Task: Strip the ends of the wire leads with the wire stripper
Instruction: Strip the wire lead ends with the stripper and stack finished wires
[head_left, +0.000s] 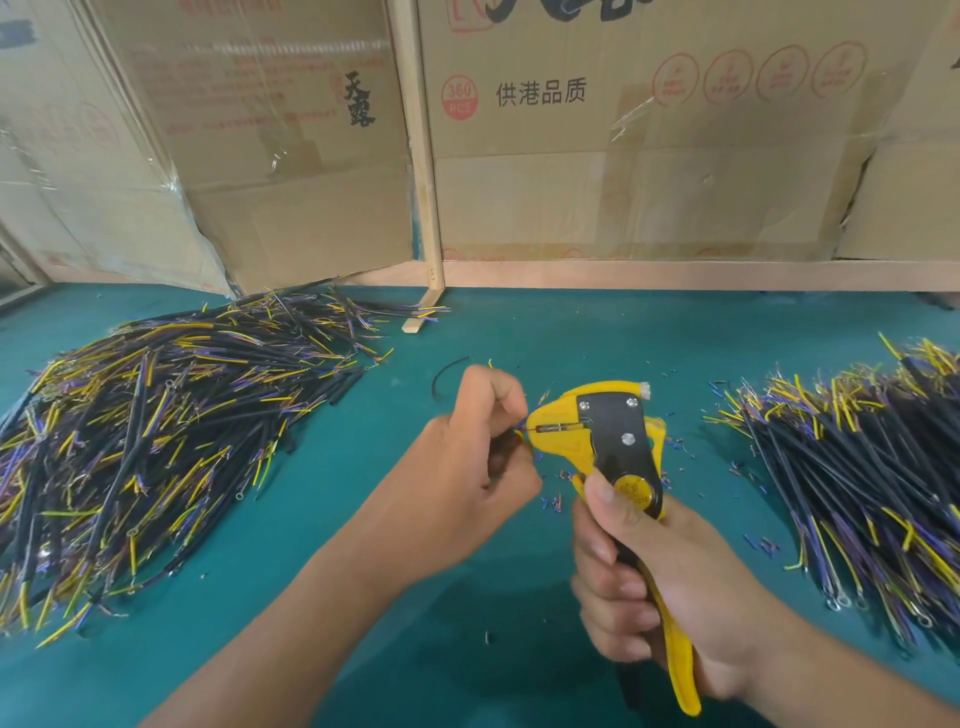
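Note:
My right hand (670, 587) grips the handles of a yellow and black wire stripper (608, 436), its jaws pointing left over the green table (467, 597). My left hand (467, 457) pinches a wire lead (441, 376) and holds its thin coloured ends at the stripper's jaws. The lead's black sheath loops up behind my left hand. A large heap of black leads with yellow and purple ends (156, 436) lies on the left. Another heap of leads (862, 478) lies on the right.
Small bits of cut insulation (550, 501) are scattered around the stripper. Taped cardboard boxes (623, 156) stand along the back behind a wooden frame (421, 156). A wooden rail (675, 275) runs along the table's far edge.

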